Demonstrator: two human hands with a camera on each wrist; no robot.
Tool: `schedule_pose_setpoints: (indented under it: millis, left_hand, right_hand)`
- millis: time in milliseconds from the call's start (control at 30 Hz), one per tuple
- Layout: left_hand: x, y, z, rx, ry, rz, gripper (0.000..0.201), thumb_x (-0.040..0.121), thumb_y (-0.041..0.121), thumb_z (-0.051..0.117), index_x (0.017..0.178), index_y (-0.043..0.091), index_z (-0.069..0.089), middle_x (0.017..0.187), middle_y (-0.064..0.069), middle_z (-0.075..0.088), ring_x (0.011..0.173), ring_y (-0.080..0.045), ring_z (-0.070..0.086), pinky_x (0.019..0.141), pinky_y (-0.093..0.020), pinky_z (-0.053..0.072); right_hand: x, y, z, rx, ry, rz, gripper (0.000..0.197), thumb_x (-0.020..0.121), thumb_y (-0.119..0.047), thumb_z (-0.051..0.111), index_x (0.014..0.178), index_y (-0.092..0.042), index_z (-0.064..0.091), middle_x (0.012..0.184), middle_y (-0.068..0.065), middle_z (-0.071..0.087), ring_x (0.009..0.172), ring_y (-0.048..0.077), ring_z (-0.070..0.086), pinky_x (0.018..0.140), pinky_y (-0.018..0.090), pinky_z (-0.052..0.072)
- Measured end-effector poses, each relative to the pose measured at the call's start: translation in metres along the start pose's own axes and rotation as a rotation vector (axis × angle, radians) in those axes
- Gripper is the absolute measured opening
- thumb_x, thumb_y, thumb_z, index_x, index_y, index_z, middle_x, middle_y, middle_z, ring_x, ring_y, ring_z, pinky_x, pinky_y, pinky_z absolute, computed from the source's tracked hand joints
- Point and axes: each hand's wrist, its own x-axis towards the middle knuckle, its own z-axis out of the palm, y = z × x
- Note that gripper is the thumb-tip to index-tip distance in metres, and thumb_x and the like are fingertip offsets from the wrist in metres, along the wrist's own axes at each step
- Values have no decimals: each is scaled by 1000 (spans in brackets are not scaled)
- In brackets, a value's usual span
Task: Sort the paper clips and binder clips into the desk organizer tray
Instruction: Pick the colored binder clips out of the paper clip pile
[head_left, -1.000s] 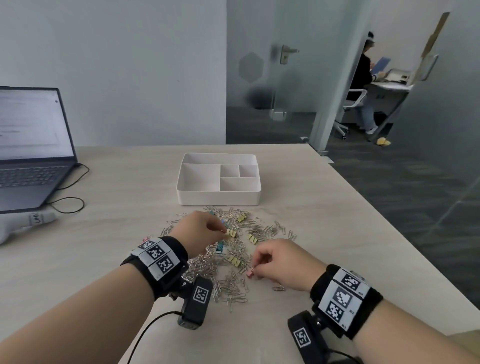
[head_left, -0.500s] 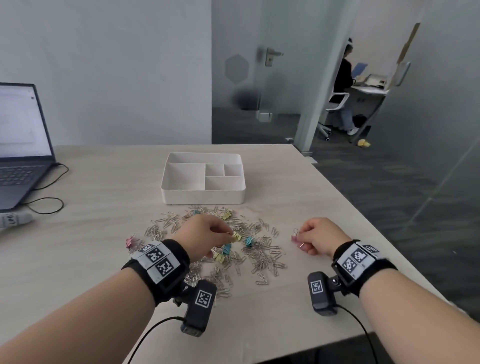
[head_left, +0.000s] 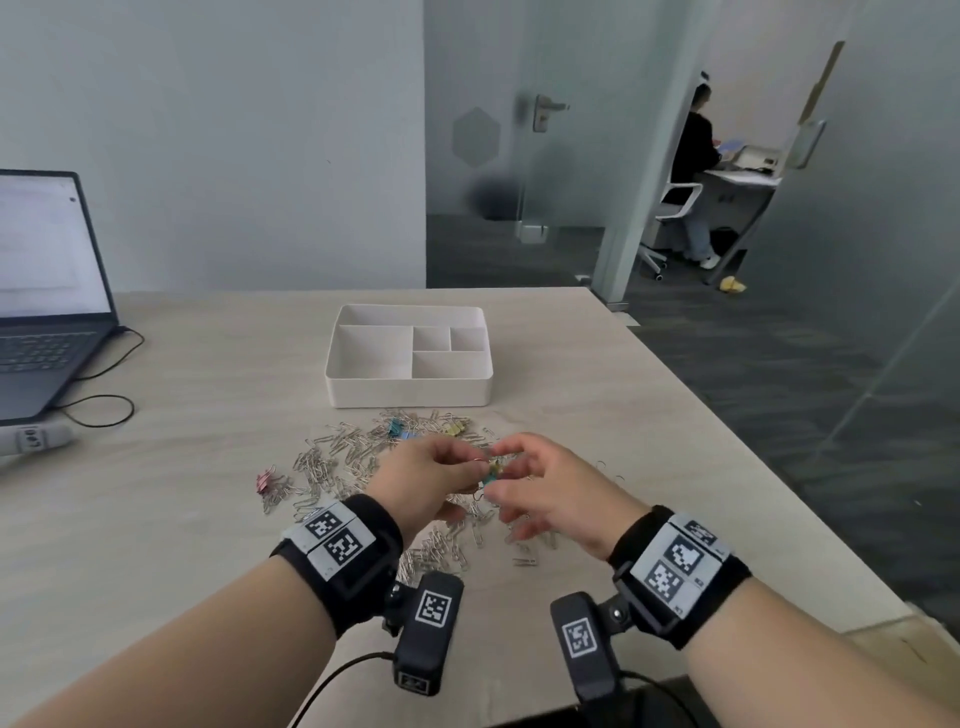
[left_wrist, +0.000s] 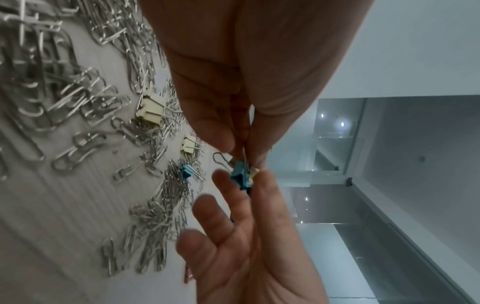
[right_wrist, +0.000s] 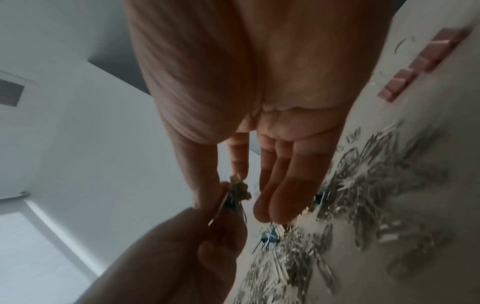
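Note:
My left hand (head_left: 479, 466) is raised just above the pile of silver paper clips (head_left: 332, 460) and pinches the wire handles of a small cluster of binder clips, one blue (left_wrist: 239, 177) and one cream (left_wrist: 254, 171). My right hand (head_left: 508, 469) meets it from the right. Its thumb and index finger pinch the same cluster (right_wrist: 237, 186), and its other fingers are stretched out. The white organizer tray (head_left: 409, 393) stands beyond the pile, and the compartments I can see hold nothing. More blue and cream binder clips (left_wrist: 150, 112) lie among the paper clips.
An open laptop (head_left: 47, 291) with a black cable (head_left: 104, 410) sits at the far left. A pink binder clip (head_left: 266, 480) lies at the pile's left edge, and a row of pink ones (right_wrist: 426, 61) lies by my right wrist. The table's edge (head_left: 727, 431) runs along the right.
My right hand came back left from the table's right side to meet my left hand. My left hand lifted off the pile with binder clips pinched in it.

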Motion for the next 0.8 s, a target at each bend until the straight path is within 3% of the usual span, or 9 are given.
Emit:
schedule_pose_setpoints:
  millis: [233, 433, 500, 600, 700, 800]
  left_hand:
    - [-8, -2, -6, -196, -65, -94, 5, 87, 5, 73, 87, 9, 69, 82, -6, 71, 76, -18, 71, 57, -29, 56]
    - [-14, -4, -17, -216, -177, -182, 14, 84, 0, 73, 97, 5, 70, 86, -10, 71, 82, -20, 71, 62, -31, 60]
    - [-15, -5, -24, -119, -120, -150, 12, 85, 6, 74, 97, 7, 71, 85, -6, 71, 81, -19, 71, 59, -31, 59]
    - [-14, -6, -47, 224, 51, -33, 5, 88, 20, 72, 92, 19, 74, 82, 1, 73, 70, -12, 67, 55, -25, 53]
    - [-9, -3, -80, 500, 217, 42, 4, 90, 26, 68, 89, 24, 72, 83, 6, 71, 60, -9, 60, 50, -17, 45]
    - [1, -3, -121, 755, 356, 18, 8, 89, 29, 66, 95, 27, 70, 95, 6, 70, 70, -8, 63, 55, -20, 44]
  right_hand:
    - [10, 9, 21, 154, 18, -56, 32, 89, -1, 69, 115, -17, 61, 96, 14, 62, 72, 21, 68, 59, 33, 56]
    - [11, 12, 16, 208, 47, 11, 17, 90, 3, 67, 104, -7, 64, 82, 9, 65, 68, 20, 67, 53, 30, 53]
    - [12, 9, 5, 165, 107, 13, 16, 91, 2, 66, 104, -6, 66, 88, 11, 67, 68, 19, 67, 54, 30, 55]
    - [13, 5, -27, 2, 275, -1, 15, 92, -5, 66, 106, -12, 67, 101, 11, 69, 75, 20, 67, 61, 32, 58]
    - [23, 13, -67, -131, 472, 28, 13, 91, -9, 67, 103, -16, 68, 93, 10, 70, 68, 18, 64, 54, 29, 53]
    - [36, 27, -102, -270, 565, 98, 15, 88, -5, 68, 102, -10, 67, 80, 9, 66, 62, 19, 60, 56, 33, 50]
